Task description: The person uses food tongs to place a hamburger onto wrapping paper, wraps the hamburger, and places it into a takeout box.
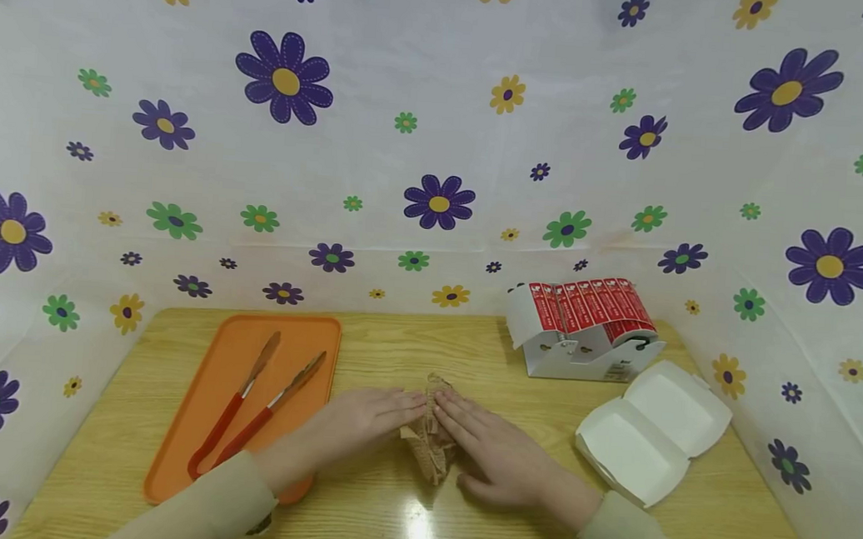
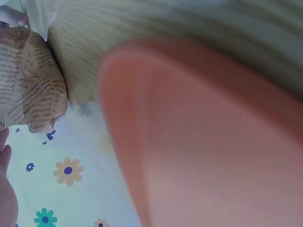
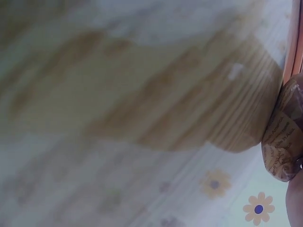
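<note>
A crumpled bundle of brown printed paper [image 1: 430, 453] stands on the table between my two hands. In the left wrist view the paper [image 2: 35, 80] shows lines of print and a rounded side; what it may contain is hidden. From the left, my left hand [image 1: 361, 419] lays its extended fingers along the upper side of the bundle. Mirroring it, my right hand [image 1: 504, 458] presses straight fingers on the right side, its thumb apart and low near the table. The right wrist view catches only an edge of the paper [image 3: 279, 146].
Left on the wooden table [image 1: 381, 345] is an orange tray [image 1: 246, 336] bearing red-handled tongs [image 1: 221, 430]. A white box of red packets [image 1: 583, 355] stands at the back right, with an unfolded white clamshell container [image 1: 632, 451] before it. A flowered sheet [image 1: 379, 157] surrounds the table.
</note>
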Action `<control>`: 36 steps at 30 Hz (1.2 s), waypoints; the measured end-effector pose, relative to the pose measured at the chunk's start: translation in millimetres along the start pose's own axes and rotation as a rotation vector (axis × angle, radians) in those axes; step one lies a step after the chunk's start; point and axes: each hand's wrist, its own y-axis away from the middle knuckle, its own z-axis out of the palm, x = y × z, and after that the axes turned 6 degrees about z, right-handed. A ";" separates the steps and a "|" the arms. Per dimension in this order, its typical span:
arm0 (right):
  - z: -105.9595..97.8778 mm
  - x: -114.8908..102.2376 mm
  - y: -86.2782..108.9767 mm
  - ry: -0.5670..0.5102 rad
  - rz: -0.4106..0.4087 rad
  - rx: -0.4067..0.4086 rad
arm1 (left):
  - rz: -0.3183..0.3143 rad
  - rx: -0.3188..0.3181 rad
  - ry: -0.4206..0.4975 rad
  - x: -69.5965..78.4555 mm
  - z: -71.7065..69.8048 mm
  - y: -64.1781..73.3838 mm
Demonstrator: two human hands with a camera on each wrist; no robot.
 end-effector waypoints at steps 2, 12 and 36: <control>0.7 1.3 0.1 0.007 -0.021 0.009 | -0.047 -0.009 0.048 -1.5 4.2 -4.8; -0.4 6.5 1.3 0.036 -0.076 0.008 | -0.362 -0.170 0.430 -13.5 23.2 -22.3; -11.3 11.2 21.6 -0.118 0.088 0.302 | -0.576 -0.066 0.540 -6.0 50.6 -39.0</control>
